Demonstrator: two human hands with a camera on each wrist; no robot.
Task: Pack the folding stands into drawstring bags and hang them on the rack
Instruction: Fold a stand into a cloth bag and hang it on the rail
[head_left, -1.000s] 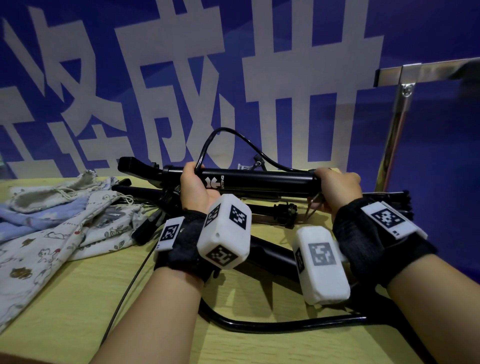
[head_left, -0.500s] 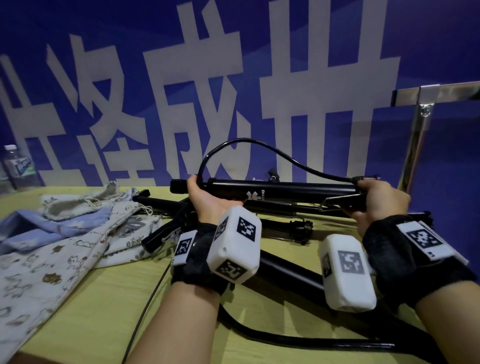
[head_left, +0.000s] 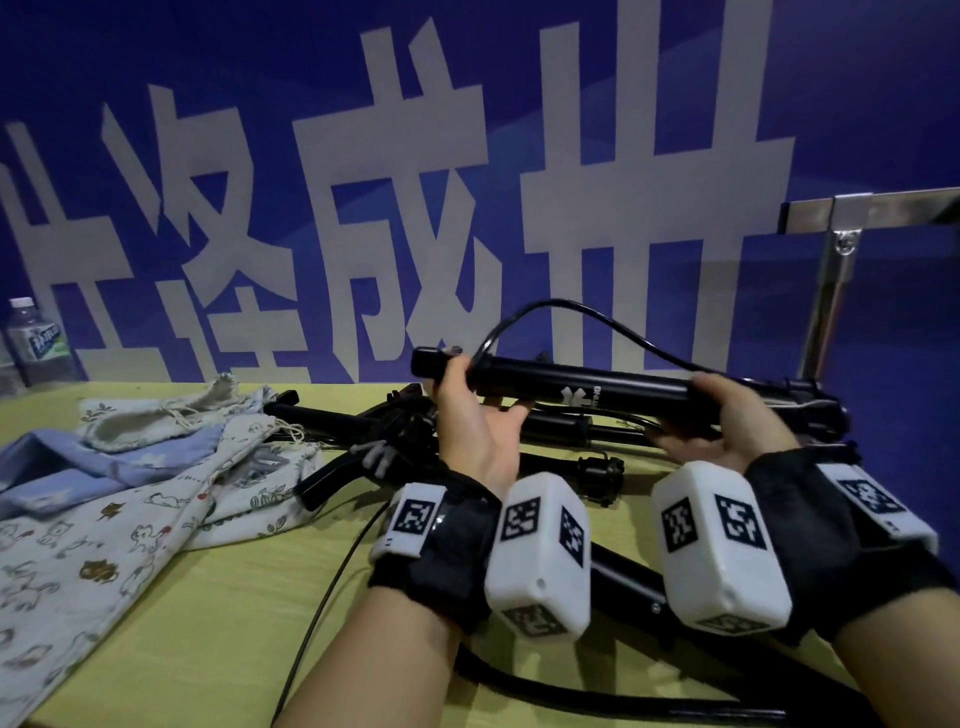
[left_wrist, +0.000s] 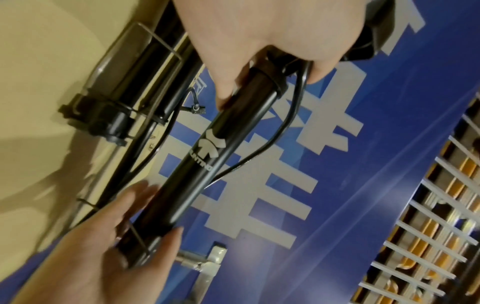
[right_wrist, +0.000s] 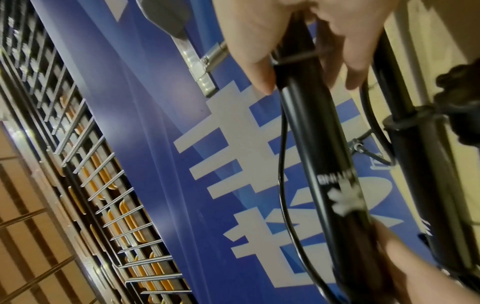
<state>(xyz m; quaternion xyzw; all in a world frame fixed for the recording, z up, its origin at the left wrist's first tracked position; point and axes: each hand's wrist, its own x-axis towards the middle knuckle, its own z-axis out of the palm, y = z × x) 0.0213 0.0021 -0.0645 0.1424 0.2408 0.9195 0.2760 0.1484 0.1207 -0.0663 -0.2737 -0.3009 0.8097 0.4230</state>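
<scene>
Black folding stand (head_left: 582, 387) held level above table (head_left: 218, 613), left hand (head_left: 470, 421) fingers curled round its nine o'clock end, right hand (head_left: 727, 423) fingers wrapping three o'clock end, drawstring bags (head_left: 130, 483) at nine o'clock

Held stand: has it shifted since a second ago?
Yes. Against the drawstring bags, the held stand's left end has drawn rightward, toward the rack post. The left hand and right hand grip it.

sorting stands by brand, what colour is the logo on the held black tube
White logo on the black folding stand tube; clearest in the left wrist view.
</scene>
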